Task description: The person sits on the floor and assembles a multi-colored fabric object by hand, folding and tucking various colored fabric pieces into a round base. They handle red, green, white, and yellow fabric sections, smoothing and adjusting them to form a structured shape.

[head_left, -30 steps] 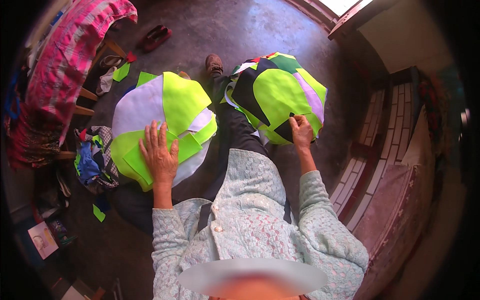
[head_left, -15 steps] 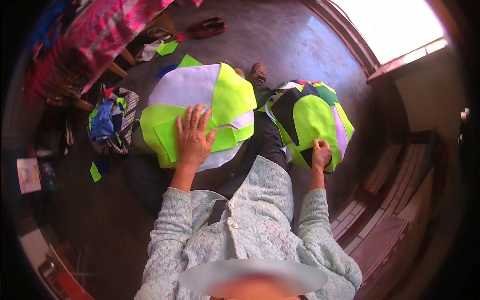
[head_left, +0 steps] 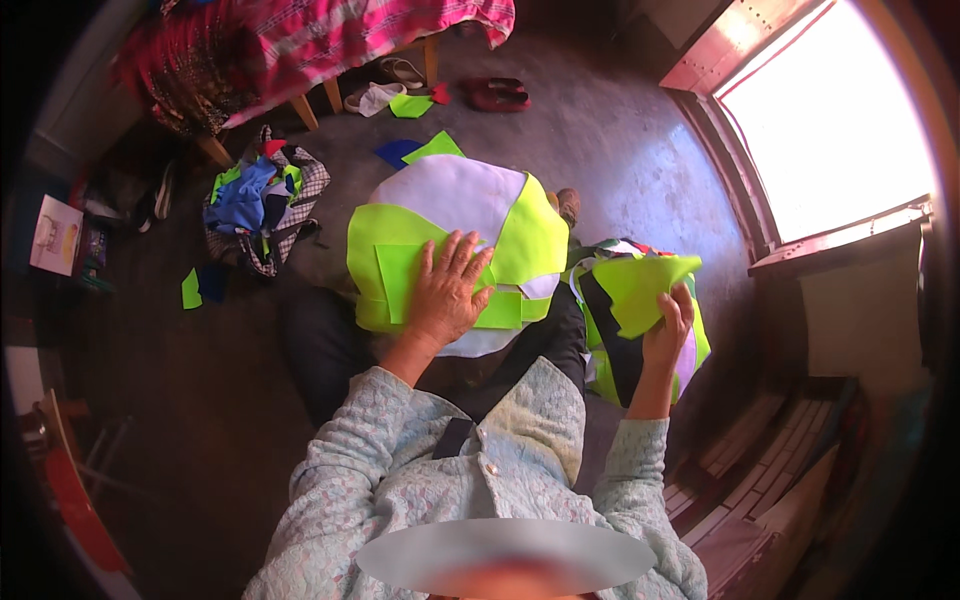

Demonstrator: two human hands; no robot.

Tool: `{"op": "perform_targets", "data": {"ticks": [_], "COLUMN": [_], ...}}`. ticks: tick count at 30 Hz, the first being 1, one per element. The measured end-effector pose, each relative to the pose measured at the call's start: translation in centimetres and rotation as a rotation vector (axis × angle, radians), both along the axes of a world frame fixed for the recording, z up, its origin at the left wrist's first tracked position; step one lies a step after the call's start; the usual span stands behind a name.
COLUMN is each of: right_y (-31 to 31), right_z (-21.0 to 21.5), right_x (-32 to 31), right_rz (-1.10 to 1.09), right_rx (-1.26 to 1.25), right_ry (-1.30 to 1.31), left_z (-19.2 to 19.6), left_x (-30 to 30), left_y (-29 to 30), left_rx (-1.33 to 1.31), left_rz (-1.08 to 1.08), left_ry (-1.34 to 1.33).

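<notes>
My left hand (head_left: pixel 450 295) lies flat, fingers stretched, on bright green cloth pieces (head_left: pixel 397 280). These rest on a large round stack of white and lime fabric (head_left: pixel 462 188) over my lap. In my right hand (head_left: pixel 672 325), a lime fabric scrap (head_left: pixel 637 285) is pinched between the fingers and held up. Just beneath it sits a second rounded pile of cloth pieces (head_left: pixel 622 350) in black, lime, lilac and other colours, beside my right leg. The scrap hides part of that pile.
A checked bag (head_left: pixel 312 180) stuffed with coloured scraps stands at the left, with loose green (head_left: pixel 191 289) and dark blue pieces near it. Ahead are a bed or bench with a pink plaid cover (head_left: pixel 370 40) and dark red shoes (head_left: pixel 498 95). A bright doorway (head_left: pixel 825 130) opens at far right.
My right hand has lifted the lime scrap off the top of the right pile, baring more black cloth below. My left hand stays on the stack. The whole view has shifted.
</notes>
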State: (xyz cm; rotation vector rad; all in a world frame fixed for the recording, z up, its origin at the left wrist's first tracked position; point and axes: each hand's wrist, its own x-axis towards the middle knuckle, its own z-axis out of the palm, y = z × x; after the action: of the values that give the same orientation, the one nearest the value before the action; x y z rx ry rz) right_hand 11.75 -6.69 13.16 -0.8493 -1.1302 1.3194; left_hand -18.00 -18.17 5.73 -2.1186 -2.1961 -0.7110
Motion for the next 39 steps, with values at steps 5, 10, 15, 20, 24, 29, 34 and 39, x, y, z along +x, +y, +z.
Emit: {"op": "perform_targets", "data": {"ticks": [5, 10, 15, 20, 24, 29, 34, 39], "right_y": [3.6, 7.3, 6.8, 5.1, 3.8, 0.2, -1.8, -2.4], "right_z": [4.2, 1.7, -6.9, -6.6, -5.4, -5.4, -8.1, -9.1], "right_x": [-8.2, -14.0, -14.7, -13.8, -13.3, -11.3, -10.4, -9.4], "right_rz": [0.393, 0.574, 0.37, 0.375, 0.283, 0.177, 0.077, 0.096], "right_rx": [0.026, -0.05, -0.13, -0.176, -0.08, -0.187, -0.128, -0.145], "right_ry": [0.232, 0.172, -0.4, -0.205, -0.253, -0.461, -0.348, -0.331], "left_z": [0.0, -0.3, -0.2, -0.5, -0.3, 0.3, -0.2, -0.7], "left_x": [-0.1, 0.1, -0.1, 0.2, -0.1, 0.0, -0.3, -0.4], "left_y": [-0.1, 0.2, 0.0, 0.0, 0.1, -0.1, -0.1, -0.3], "left_rx": [0.02, 0.094, -0.026, -0.006, 0.048, 0.094, 0.098, 0.207], "left_rz": [0.009, 0.0, -0.005, 0.013, 0.003, 0.003, 0.007, 0.036], "left_ry": [-0.029, -0.034, -0.093, -0.075, -0.091, -0.134, -0.122, -0.323]}}
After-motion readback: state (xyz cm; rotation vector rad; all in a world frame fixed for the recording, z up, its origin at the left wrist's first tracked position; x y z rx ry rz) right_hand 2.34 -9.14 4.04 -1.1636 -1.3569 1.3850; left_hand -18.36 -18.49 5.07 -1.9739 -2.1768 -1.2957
